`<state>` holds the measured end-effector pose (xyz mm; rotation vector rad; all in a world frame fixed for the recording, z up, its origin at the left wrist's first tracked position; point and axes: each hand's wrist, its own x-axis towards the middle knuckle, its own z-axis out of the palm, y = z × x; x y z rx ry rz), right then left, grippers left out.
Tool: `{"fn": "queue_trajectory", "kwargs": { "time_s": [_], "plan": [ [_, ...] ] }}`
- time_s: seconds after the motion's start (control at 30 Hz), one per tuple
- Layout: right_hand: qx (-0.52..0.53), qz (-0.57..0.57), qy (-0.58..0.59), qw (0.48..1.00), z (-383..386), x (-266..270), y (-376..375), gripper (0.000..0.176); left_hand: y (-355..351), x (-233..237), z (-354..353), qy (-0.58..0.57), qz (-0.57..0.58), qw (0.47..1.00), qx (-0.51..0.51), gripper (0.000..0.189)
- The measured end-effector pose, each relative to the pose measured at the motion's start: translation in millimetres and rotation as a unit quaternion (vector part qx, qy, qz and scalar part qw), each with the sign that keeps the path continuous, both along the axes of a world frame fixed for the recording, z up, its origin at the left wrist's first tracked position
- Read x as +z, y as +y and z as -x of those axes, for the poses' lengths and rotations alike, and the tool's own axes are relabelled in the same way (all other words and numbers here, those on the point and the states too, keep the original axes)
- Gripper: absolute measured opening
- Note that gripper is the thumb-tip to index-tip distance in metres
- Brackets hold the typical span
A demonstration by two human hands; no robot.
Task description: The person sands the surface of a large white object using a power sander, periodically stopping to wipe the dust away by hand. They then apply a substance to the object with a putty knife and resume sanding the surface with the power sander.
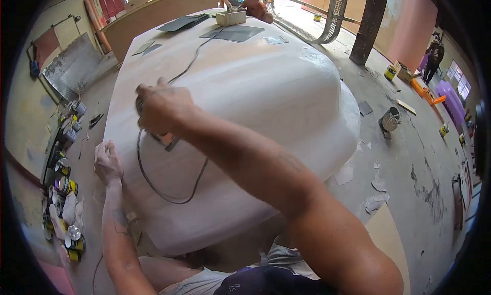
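A large, smooth, whitish-pink moulded shell [245, 106] lies in front of me. Across its left part reaches my right hand [166, 108], closed around a corded power sander [166, 140]. Most of the tool is hidden by the hand; an orange patch and a dark lower corner show beneath. Its black cord [153, 191] loops over the shell's near side, and more cord runs to the far end. My left hand [108, 163] rests on the shell's left edge, fingers laid against it and holding no tool.
Dark sheets [235, 33] and a pale box [231, 17] lie on the shell's far end, near another person [254, 6]. Paint cans [66, 185] line the left wall. A bucket [391, 119], a dark post [369, 26] and paper scraps [378, 198] are on the right.
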<state>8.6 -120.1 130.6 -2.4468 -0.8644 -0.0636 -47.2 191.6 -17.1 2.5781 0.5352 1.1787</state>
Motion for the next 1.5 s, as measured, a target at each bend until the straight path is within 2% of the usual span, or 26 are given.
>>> {"fn": "queue_trajectory", "kwargs": {
  "time_s": [0.13,0.2,0.3,0.37,0.43,0.47,0.63,0.73,0.83,0.87,0.9,0.97,1.07,1.13,1.17,1.2,1.27,1.33,1.47,1.5],
  "plan": [
    [-0.096,0.039,0.026,0.994,-41,12,-52,0.062,0,-1,1,-0.005,-0.002,1.000,-0.004,0.037],
    [-0.167,0.084,0.042,0.982,-68,18,-86,0.066,0,-1,1,-0.005,-0.005,1.000,-0.003,0.037],
    [-0.240,0.050,0.011,0.969,-132,-3,-153,0.078,0,-2,1,-0.005,-0.007,1.000,-0.002,0.040],
    [-0.250,-0.016,0.046,0.967,-156,-11,-202,0.079,-1,-3,2,-0.009,-0.004,1.000,-0.001,0.041],
    [-0.270,0.036,0.016,0.962,-150,-1,-229,0.078,-4,-3,2,-0.017,0.004,1.000,-0.004,0.041],
    [-0.314,-0.006,0.061,0.947,-147,1,-241,0.078,-7,-2,2,-0.010,0.005,1.000,0.005,0.041],
    [-0.352,0.005,0.041,0.935,-144,3,-248,0.080,-16,4,4,0.019,-0.005,0.999,0.032,0.039],
    [-0.262,-0.008,0.030,0.964,-133,3,-218,0.081,-16,1,3,-0.006,-0.025,0.999,0.039,0.035],
    [-0.218,0.045,0.011,0.975,-122,4,-155,0.069,-19,5,5,0.011,0.008,0.999,0.034,0.038],
    [-0.209,0.025,0.055,0.976,-126,-1,-132,0.075,-19,5,5,0.009,0.006,0.999,0.034,0.038],
    [-0.160,-0.004,0.078,0.984,-97,11,-108,0.079,-17,4,4,0.007,0.003,0.999,0.034,0.038],
    [-0.093,0.029,0.044,0.994,-91,7,-61,0.069,-15,2,4,0.002,-0.003,0.999,0.035,0.039],
    [-0.025,0.052,-0.003,0.998,-66,9,-2,0.066,-16,3,6,-0.008,-0.004,1.000,0.028,0.040],
    [0.018,0.061,-0.042,0.997,-53,11,29,0.071,-19,8,9,-0.015,0.006,1.000,0.016,0.039],
    [0.014,0.057,-0.018,0.998,-49,12,41,0.075,-18,9,9,-0.017,0.002,1.000,0.012,0.039],
    [0.011,0.055,0.007,0.998,-42,16,50,0.082,-17,9,9,-0.018,-0.001,1.000,0.007,0.039],
    [0.040,0.055,-0.034,0.997,-49,11,60,0.082,-15,7,9,-0.018,-0.001,1.000,-0.001,0.039],
    [0.030,0.083,0.005,0.996,-60,12,66,0.082,-14,8,9,-0.019,0.007,1.000,-0.006,0.039],
    [0.071,0.018,-0.010,0.997,-74,5,16,0.079,-11,0,5,-0.044,0.026,0.999,0.007,0.035],
    [0.059,0.018,0.016,0.998,-74,7,0,0.078,-12,1,6,-0.035,0.032,0.999,0.014,0.035]
  ]
}}
